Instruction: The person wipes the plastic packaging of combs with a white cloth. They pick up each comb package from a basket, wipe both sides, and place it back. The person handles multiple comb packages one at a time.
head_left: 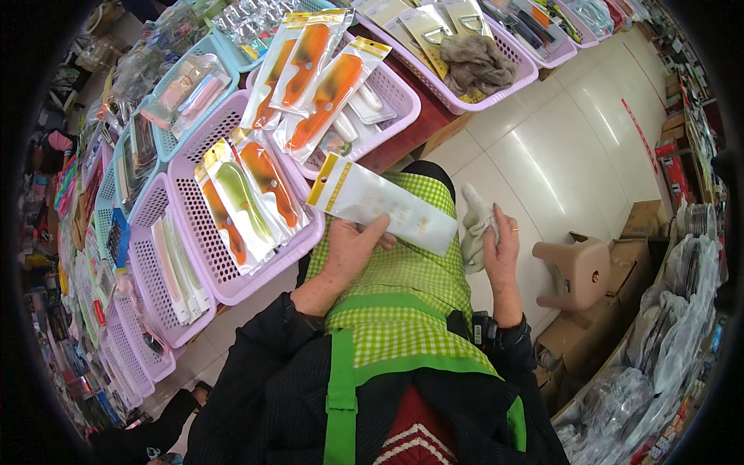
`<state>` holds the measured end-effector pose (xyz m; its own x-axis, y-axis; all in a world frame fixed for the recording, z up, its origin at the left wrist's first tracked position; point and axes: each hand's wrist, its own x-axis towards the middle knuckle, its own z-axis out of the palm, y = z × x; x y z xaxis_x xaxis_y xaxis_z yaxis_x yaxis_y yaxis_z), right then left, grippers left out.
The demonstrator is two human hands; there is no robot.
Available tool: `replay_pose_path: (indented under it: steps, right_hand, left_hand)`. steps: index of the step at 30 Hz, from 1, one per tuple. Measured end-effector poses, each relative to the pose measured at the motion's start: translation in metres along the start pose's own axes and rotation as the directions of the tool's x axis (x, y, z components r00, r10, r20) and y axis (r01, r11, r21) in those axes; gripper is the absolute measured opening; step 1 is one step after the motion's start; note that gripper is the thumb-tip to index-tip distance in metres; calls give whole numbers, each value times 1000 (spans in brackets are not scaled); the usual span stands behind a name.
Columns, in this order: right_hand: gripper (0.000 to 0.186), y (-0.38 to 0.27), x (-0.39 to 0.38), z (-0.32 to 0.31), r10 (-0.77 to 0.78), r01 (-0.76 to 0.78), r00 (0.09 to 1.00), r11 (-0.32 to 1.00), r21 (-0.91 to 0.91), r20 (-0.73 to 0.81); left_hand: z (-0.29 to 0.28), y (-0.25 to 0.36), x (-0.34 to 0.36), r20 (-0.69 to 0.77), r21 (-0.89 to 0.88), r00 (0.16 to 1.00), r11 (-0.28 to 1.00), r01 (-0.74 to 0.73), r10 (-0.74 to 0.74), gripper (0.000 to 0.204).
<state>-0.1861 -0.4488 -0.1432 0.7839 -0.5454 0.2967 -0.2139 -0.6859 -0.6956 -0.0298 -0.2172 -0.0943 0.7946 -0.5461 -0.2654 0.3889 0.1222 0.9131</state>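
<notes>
My left hand grips a flat white packet with a yellow header, thumb on top and fingers beneath. It is held above my green checked apron, and its contents do not show. The header resembles those on the nearby comb packets. My right hand holds a crumpled whitish cloth out to the right, apart from the packet. To the left, a pink basket bears packaged orange combs and a green comb. More orange comb packets lie across the adjoining pink basket.
Several pink and blue baskets crowd the display at left. At the back, another pink basket holds carded goods and a brown-grey cloth. A beige stool stands on the tiled floor at right, beside cardboard boxes and plastic-wrapped stock.
</notes>
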Motion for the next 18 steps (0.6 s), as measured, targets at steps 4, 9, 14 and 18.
replay_pose_path:
  steps: [4,9,14,18]
  right_hand:
    - [48,-62,21,-23,-173,174,985,980,92,-19]
    - [47,-130,44,-3,-428,403,901,886,228,71]
    - [34,-141,54,23,-616,594,756,788,161,222]
    - [30,-122,41,28,-464,429,864,882,195,196]
  left_hand:
    - [2,-1,-1,91,69,995,997,39,-45,18]
    - [11,-7,-7,179,109,982,993,45,-64,25]
    - [6,-7,-14,208,323,960,940,113,-187,53]
    - [9,-6,-13,254,157,966,988,4,-44,56]
